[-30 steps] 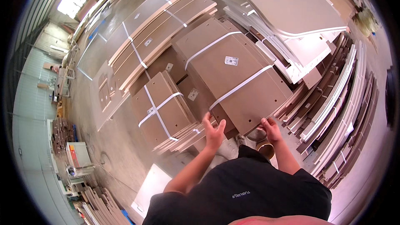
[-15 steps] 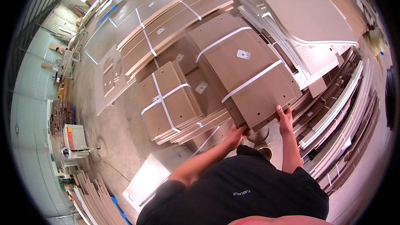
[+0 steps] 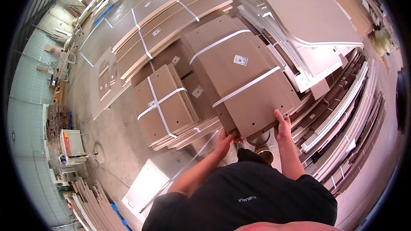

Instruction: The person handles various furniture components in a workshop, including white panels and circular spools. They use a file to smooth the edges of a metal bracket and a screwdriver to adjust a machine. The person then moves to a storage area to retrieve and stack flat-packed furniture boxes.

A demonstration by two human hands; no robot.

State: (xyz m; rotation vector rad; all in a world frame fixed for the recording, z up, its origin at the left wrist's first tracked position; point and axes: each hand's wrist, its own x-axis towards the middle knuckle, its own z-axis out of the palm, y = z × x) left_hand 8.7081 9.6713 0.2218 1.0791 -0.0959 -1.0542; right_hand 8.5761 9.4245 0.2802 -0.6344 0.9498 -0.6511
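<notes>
In front of me lies a bundle of flat brown panels (image 3: 248, 98), bound with two white straps and bearing a white label. My right hand (image 3: 282, 125) grips its near right corner, thumb on top and the other fingers hidden beneath. At the near left corner, my left hand (image 3: 224, 142) is closed on the bundle's lower edge; some fingertips are hidden there. Left of this bundle, a smaller stack of brown panels (image 3: 167, 111) carries crossed white straps and rests on further panels.
Long strapped panels (image 3: 171, 19) lie beyond the bundles. To the right, a large pale board with a curved edge (image 3: 308, 8) tops white panels, and long strapped strips (image 3: 355, 119) are piled nearer me. A white board (image 3: 145, 184) and a white machine cabinet (image 3: 72, 143) stand to the left.
The whole view has shifted a little, so everything sits further left. Both hands keep hold of the bundle; my left hand has moved slightly left along its near edge.
</notes>
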